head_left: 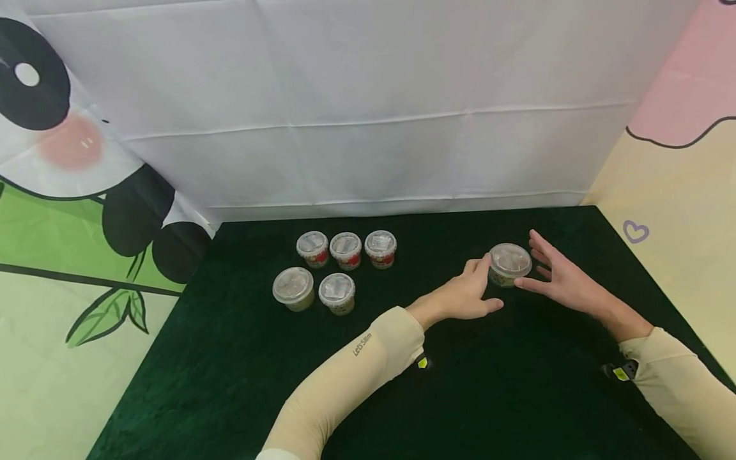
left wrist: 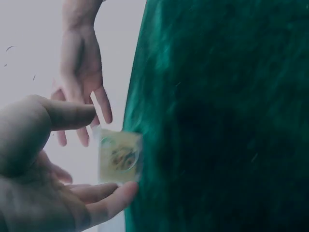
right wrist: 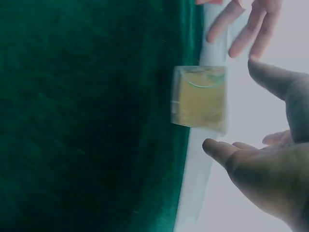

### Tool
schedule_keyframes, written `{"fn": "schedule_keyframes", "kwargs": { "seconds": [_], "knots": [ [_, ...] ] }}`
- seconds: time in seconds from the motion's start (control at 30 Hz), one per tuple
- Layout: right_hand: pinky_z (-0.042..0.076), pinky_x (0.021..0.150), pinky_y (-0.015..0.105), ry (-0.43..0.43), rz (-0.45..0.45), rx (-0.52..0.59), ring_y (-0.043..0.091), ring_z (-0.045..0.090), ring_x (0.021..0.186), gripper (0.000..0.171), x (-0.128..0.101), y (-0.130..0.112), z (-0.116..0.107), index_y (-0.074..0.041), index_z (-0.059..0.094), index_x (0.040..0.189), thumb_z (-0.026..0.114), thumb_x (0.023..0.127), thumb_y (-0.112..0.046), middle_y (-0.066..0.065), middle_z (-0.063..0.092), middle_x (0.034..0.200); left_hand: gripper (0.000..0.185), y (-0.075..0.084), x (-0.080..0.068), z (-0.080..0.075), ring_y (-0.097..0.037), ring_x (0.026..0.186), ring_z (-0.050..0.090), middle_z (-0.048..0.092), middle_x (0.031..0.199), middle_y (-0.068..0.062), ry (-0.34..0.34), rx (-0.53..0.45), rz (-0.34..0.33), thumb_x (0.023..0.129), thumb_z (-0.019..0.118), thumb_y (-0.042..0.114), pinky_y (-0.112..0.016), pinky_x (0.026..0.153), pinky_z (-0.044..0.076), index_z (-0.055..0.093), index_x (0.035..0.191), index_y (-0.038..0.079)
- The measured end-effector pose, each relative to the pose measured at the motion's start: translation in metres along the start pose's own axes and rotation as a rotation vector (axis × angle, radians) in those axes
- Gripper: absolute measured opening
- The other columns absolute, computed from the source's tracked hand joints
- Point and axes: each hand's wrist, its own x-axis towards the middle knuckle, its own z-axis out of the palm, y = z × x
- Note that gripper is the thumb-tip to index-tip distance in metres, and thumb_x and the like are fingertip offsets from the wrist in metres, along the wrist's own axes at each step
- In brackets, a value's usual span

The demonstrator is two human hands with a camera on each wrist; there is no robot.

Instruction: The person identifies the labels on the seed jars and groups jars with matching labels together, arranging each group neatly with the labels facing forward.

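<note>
A small clear-lidded plastic cup with yellowish contents (head_left: 509,264) stands on the dark green velvet table (head_left: 517,396), well apart from five similar lidded cups (head_left: 336,269) grouped to the left. The left hand (head_left: 468,295) and right hand (head_left: 560,275) flank it closely, fingers (right wrist: 227,152) spread and relaxed; whether they touch it cannot be told.

Table (head_left: 517,396) carries six lidded cups. Five are grouped at 10 o'clock from table centre: back row of three cups (head_left: 346,250), front row of two cups (head_left: 314,291). The sixth cup (head_left: 509,264) stands alone at 2 o'clock, well apart from the group. Left hand (head_left: 468,295) at its 9 o'clock, right hand (head_left: 560,275) at its 3 o'clock. Backdrop cloth (head_left: 368,115) behind the table.
</note>
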Motion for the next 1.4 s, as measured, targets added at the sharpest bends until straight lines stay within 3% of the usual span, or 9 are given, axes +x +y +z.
{"fn": "schedule_keyframes", "kwargs": {
  "seconds": [0.23,0.53,0.77,0.87,0.97,1.1,1.4],
  "knots": [
    [0.025,0.11,0.069,-0.065,0.173,0.212,0.055,0.016,0.146,0.106,-0.001,0.012,0.008,-0.012,-0.014,0.161,0.07,0.099,-0.027,0.03,0.006,0.165,0.091,-0.002,0.008,0.018,-0.024,0.134,0.048,0.006,0.166,-0.018,0.104,-0.068,0.016,0.103,0.06,0.034,-0.03,0.108,0.044,-0.004,0.162,0.007],
    [0.02,0.111,0.072,-0.083,0.217,0.347,0.057,0.017,0.145,0.101,0.003,0.02,0.009,-0.006,-0.013,0.161,0.067,0.1,-0.02,0.031,0.01,0.163,0.089,-0.002,0.014,0.021,-0.022,0.144,0.037,0.012,0.166,-0.015,0.133,-0.109,-0.013,0.103,0.06,0.033,-0.033,0.114,0.038,-0.001,0.163,0.009],
    [0.023,0.112,0.068,-0.102,0.25,0.359,0.056,0.019,0.145,0.098,0.005,0.023,0.008,-0.006,-0.012,0.161,0.065,0.102,-0.022,0.032,0.01,0.163,0.085,-0.005,0.019,0.023,-0.018,0.143,0.036,0.021,0.162,-0.013,0.197,-0.199,0.011,0.101,0.064,0.03,-0.031,0.114,0.037,0.01,0.163,0.009],
    [0.028,0.113,0.06,-0.107,0.274,0.36,0.053,0.02,0.146,0.098,0.005,0.024,0.007,-0.006,-0.012,0.161,0.064,0.102,-0.026,0.03,0.009,0.164,0.081,-0.005,0.023,0.024,-0.016,0.129,0.049,0.024,0.16,-0.012,0.237,-0.273,0.02,0.1,0.066,0.026,-0.025,0.104,0.045,0.017,0.161,0.008],
    [0.039,0.11,0.045,-0.111,0.29,0.372,0.051,0.021,0.147,0.098,0.005,0.024,0.006,-0.008,-0.011,0.161,0.064,0.102,-0.029,0.029,0.009,0.165,0.078,-0.007,0.027,0.025,-0.016,0.121,0.055,0.027,0.158,-0.011,0.274,-0.351,0.017,0.099,0.068,0.02,-0.016,0.093,0.049,0.021,0.16,0.009],
    [0.049,0.099,0.024,-0.115,0.297,0.394,0.051,0.021,0.147,0.098,0.006,0.024,0.005,-0.009,-0.011,0.162,0.064,0.102,-0.028,0.029,0.007,0.165,0.075,-0.01,0.032,0.026,-0.018,0.128,0.052,0.031,0.154,-0.01,0.305,-0.421,-0.005,0.098,0.069,0.014,-0.013,0.09,0.05,0.025,0.159,0.009],
    [0.05,0.094,0.019,-0.12,0.285,0.416,0.05,0.025,0.145,0.096,0.008,0.023,0.008,-0.007,-0.01,0.162,0.064,0.102,-0.024,0.03,0.012,0.162,0.071,-0.012,0.037,0.029,-0.018,0.126,0.052,0.038,0.149,-0.01,0.33,-0.435,-0.027,0.097,0.07,0.01,-0.012,0.087,0.05,0.031,0.157,0.007]
  ]
}}
